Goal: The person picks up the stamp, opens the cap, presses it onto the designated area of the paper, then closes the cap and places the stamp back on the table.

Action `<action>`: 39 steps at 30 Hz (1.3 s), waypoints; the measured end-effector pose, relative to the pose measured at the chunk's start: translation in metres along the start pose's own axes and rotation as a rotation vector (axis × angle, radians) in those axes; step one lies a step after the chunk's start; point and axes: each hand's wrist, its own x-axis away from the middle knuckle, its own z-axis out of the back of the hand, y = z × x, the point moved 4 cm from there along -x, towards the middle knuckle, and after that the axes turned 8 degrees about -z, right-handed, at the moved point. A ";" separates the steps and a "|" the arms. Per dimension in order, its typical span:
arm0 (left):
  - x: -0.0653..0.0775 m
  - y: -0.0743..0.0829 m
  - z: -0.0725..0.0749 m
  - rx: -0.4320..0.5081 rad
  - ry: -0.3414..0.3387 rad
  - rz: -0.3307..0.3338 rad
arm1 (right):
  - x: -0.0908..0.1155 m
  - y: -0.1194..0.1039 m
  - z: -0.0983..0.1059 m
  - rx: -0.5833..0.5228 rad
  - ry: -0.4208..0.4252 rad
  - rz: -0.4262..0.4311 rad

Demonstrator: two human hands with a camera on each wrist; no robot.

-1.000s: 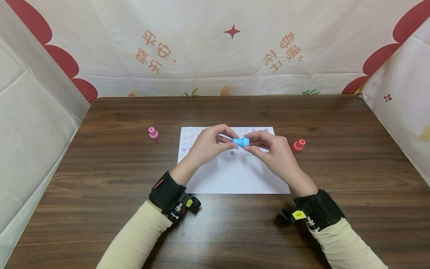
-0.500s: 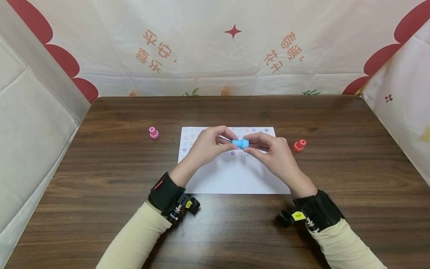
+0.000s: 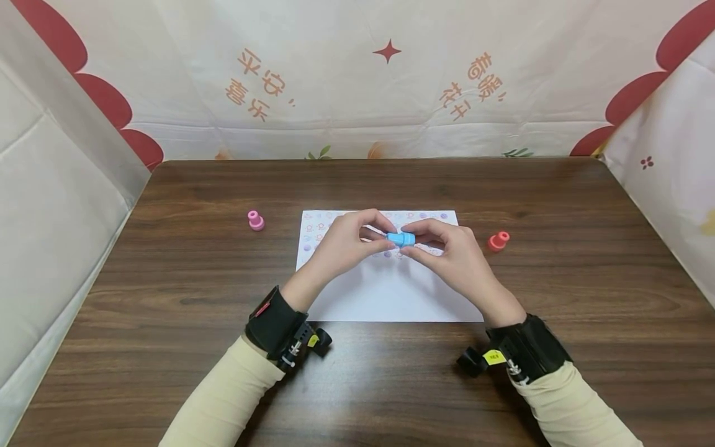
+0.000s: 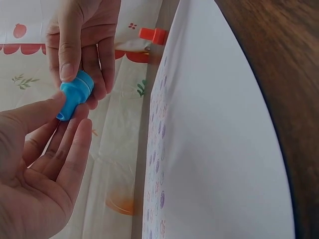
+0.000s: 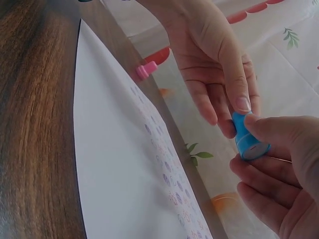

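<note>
Looking over, I see the blue stamp point(image 3: 401, 239) above the paper point(image 3: 391, 295), left hand point(image 3: 353, 239) pinching its thin end, right hand point(image 3: 454, 249) its fat end; I'd guess it's light, hard and smooth, best held by the thin end

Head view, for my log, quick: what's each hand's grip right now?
Left hand: holding the blue piece by its narrow end.
Right hand: holding its wider end.

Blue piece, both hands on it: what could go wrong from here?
Slip: the left hand and right hand only pinch the blue piece above the paper; it could drop. Knock: the red piece sits near the right hand; a sideways move might hit it.
</note>
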 end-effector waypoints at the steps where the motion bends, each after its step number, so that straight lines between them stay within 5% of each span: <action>1: 0.000 0.000 0.000 -0.001 -0.001 0.000 | 0.000 0.000 0.000 -0.003 -0.003 0.002; 22: -0.001 0.003 0.002 -0.033 0.003 -0.029 | -0.005 -0.006 0.001 0.008 -0.006 0.049; 39: -0.001 0.010 0.024 -0.129 0.036 -0.058 | -0.010 -0.010 0.014 0.037 0.072 0.049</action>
